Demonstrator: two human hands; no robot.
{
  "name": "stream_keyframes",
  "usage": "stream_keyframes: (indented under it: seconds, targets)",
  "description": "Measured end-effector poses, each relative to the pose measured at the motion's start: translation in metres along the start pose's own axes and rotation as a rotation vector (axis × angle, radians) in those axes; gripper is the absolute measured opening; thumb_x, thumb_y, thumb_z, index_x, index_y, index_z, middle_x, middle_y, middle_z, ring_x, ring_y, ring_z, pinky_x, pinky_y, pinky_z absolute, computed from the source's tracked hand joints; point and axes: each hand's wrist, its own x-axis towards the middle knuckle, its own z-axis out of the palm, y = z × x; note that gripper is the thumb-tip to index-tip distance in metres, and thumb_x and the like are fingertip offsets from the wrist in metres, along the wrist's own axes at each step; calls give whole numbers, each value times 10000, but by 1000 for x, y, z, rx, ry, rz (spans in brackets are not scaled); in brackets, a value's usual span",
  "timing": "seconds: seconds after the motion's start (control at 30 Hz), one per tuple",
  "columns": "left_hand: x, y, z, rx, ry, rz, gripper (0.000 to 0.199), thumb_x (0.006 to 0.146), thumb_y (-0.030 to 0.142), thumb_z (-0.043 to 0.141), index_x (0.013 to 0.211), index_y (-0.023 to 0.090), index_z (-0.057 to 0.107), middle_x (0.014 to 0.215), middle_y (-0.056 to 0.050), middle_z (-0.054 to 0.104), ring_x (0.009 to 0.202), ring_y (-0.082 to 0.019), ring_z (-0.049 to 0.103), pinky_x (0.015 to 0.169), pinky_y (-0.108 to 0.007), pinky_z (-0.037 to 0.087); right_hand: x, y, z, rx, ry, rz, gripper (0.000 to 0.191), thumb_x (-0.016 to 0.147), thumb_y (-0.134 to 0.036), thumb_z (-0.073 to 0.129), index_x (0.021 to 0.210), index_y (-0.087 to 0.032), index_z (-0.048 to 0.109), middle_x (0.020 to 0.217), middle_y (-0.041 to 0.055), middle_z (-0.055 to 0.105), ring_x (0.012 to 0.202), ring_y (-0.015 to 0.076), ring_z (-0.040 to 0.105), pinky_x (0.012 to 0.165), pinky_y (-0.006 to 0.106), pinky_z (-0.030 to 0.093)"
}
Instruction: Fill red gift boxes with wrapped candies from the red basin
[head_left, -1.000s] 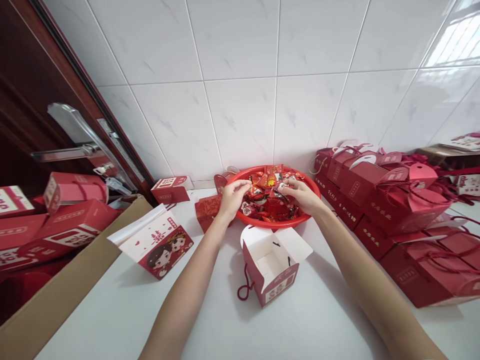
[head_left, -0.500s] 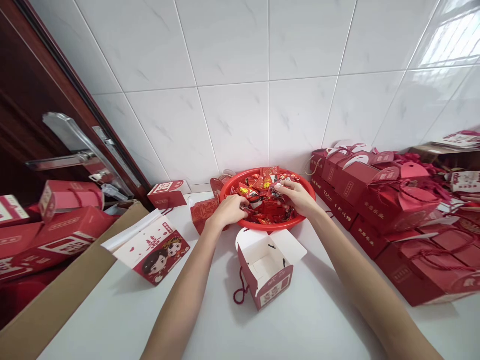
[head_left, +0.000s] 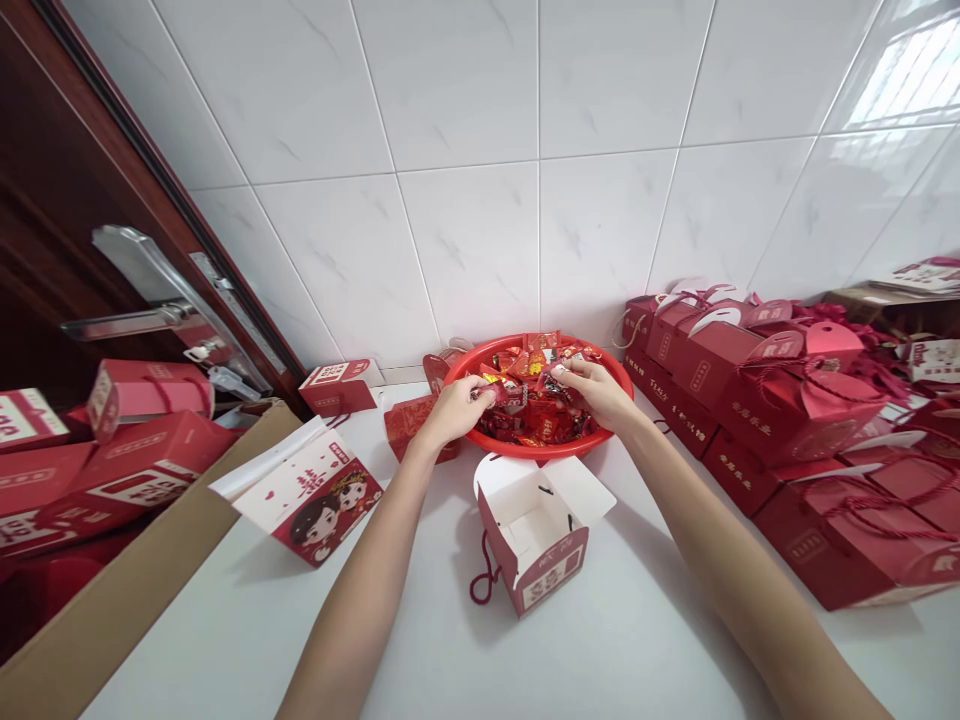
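A red plastic basin (head_left: 611, 435) against the wall holds many wrapped candies (head_left: 544, 425) in red, gold and dark wrappers. My left hand (head_left: 454, 412), over the basin's left side, pinches a red wrapped candy (head_left: 511, 396) between thumb and fingertips. At the right side, my right hand (head_left: 598, 392) has its fingers closed on a small wrapped candy, mostly covered by the fingertips. Directly in front of the basin stands an open red gift box (head_left: 553, 578), its white inside showing and its flaps spread. A dark red cord loop (head_left: 486, 585) hangs from its left side.
Closed red gift boxes (head_left: 750, 400) are stacked along the right. A cardboard carton (head_left: 150, 535) with more red boxes is at left, beside a door with a metal handle (head_left: 142, 318). A cartoon-printed box (head_left: 319, 500) and a patterned red box (head_left: 409, 425) stand left of the basin.
My left hand has lifted slightly from the candies with a red wrapped candy in its fingers. My right hand stays over the basin's right side, nearly unmoved. The open box has not moved.
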Motion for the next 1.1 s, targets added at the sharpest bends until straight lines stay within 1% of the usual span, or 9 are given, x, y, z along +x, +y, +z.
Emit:
stream_keyframes:
  seconds: [0.13, 0.3, 0.5, 0.6, 0.73, 0.83, 0.9, 1.0, 1.1]
  targets:
    - [3, 0, 2, -156, 62, -28, 208, 806, 348, 559, 817, 168, 663, 822, -48, 732, 778, -203, 651, 740, -312, 483, 0, 0, 0, 2, 20, -7, 408, 607, -508, 842, 751, -212, 601, 713, -18, 600, 603, 131, 564, 436, 221, 401]
    - [3, 1, 1, -405, -28, -64, 221, 734, 360, 650, 823, 160, 681, 845, -45, 725, 799, -198, 665, 786, -324, 510, 0, -1, 0, 2, 33, 10, 396, 605, -499, 841, 754, -218, 606, 722, -16, 593, 636, 145, 572, 437, 231, 419]
    - [4, 0, 3, -475, -69, -81, 203, 611, 215, 711, 806, 163, 686, 821, -34, 719, 759, -182, 668, 775, -341, 535, 0, 0, 0, 11, 32, -5, 417, 593, -513, 848, 744, -222, 589, 688, -30, 555, 630, 148, 553, 438, 240, 391]
    - [4, 0, 5, -498, -64, -40, 193, 565, 174, 711, 756, 165, 678, 839, -37, 716, 771, -176, 657, 747, -324, 537, 0, 0, -1, 34, 9, -27, 431, 576, -516, 863, 726, -216, 593, 689, -32, 574, 625, 136, 539, 509, 259, 409]
    - [4, 3, 9, -532, -41, -24, 208, 579, 201, 711, 785, 169, 708, 862, -40, 724, 775, -172, 647, 703, -301, 527, 1, 2, -2, 68, -49, -110, 414, 569, -520, 876, 711, -205, 647, 740, -15, 632, 716, 149, 583, 690, 294, 463]
    - [4, 6, 12, -538, -18, -32, 188, 619, 247, 705, 790, 172, 726, 855, -37, 732, 758, -169, 646, 723, -309, 526, 3, 3, -3, 91, -76, -118, 420, 562, -522, 884, 761, -207, 691, 802, 6, 685, 803, 184, 629, 781, 323, 480]
    - [4, 7, 13, -557, 13, -23, 176, 641, 292, 721, 770, 172, 723, 856, -38, 741, 797, -182, 662, 793, -326, 532, 3, 3, -3, 116, -69, -107, 441, 539, -517, 899, 773, -209, 687, 810, 8, 699, 814, 187, 640, 791, 325, 487]
    - [4, 7, 13, -555, 47, -2, 193, 666, 328, 738, 780, 173, 721, 882, -44, 760, 872, -207, 685, 887, -354, 532, 2, 2, -2, 163, -61, -87, 450, 513, -491, 921, 760, -210, 670, 785, -8, 696, 765, 160, 635, 762, 303, 495]
    - [3, 7, 13, -435, -28, 14, 196, 687, 276, 723, 853, 175, 748, 988, -64, 777, 935, -231, 703, 924, -377, 539, 0, 0, -1, 184, -85, -81, 425, 533, -474, 919, 759, -208, 677, 775, -13, 694, 739, 148, 631, 746, 294, 499]
